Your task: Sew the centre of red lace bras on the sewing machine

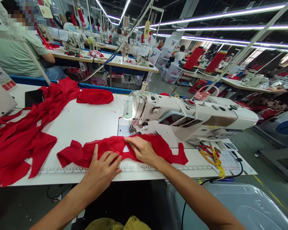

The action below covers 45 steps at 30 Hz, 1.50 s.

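Observation:
A red lace-edged bra piece lies stretched sideways along the front of the white sewing table, a small light-coloured gap or patch showing at its middle. My left hand rests on its left cup, fingers spread and flat. At the centre, my right hand has its fingers bent and drawn together on the upper edge of the bra piece; the thumb is partly hidden. Just behind the cloth stands the needle area of a white sewing machine, its lamp lit. A printed ruler strip runs along the table's front edge.
A heap of red fabric pieces covers the table's left side, beside a dark phone. Scissors and a yellow tape measure lie at right. Below is a plastic bin. A person sits at far left.

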Each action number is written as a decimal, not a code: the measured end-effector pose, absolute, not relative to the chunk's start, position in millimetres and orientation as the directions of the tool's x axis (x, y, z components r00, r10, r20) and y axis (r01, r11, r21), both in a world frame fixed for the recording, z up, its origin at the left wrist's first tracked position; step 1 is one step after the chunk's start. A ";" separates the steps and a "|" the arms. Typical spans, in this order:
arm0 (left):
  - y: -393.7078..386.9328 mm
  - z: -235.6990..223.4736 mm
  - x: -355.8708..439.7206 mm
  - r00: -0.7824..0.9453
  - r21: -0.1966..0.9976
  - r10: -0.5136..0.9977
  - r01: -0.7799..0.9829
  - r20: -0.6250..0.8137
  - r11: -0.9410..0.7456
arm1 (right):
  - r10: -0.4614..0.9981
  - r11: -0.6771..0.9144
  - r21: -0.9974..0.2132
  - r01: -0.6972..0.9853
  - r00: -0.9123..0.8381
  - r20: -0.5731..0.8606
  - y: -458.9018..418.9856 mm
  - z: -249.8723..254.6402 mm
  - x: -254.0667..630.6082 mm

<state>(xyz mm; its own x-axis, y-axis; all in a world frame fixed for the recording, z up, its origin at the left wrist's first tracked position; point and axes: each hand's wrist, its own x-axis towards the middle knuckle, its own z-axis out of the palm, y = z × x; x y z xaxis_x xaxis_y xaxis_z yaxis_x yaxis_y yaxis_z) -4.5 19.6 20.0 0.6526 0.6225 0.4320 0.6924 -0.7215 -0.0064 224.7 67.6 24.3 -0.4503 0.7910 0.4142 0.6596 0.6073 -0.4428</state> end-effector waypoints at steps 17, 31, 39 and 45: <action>118.0 64.1 11.5 0.539 0.361 0.841 0.793 -0.039 -0.491 | 0.948 0.306 -0.118 0.945 -0.290 0.132 85.8 46.1 270.4; 98.2 78.2 21.8 0.464 0.563 0.886 0.736 -0.015 -0.376 | 0.934 0.245 0.115 0.963 -0.266 0.238 23.0 93.2 234.3; 66.7 47.9 -10.4 0.089 0.739 0.918 0.566 0.387 -0.366 | 0.579 0.814 -0.282 0.508 -0.677 0.453 -24.9 70.2 153.5; 52.1 31.1 -49.8 0.093 0.814 0.905 0.407 0.414 -0.414 | 0.774 0.623 -0.689 0.370 -0.416 0.477 21.6 65.5 171.7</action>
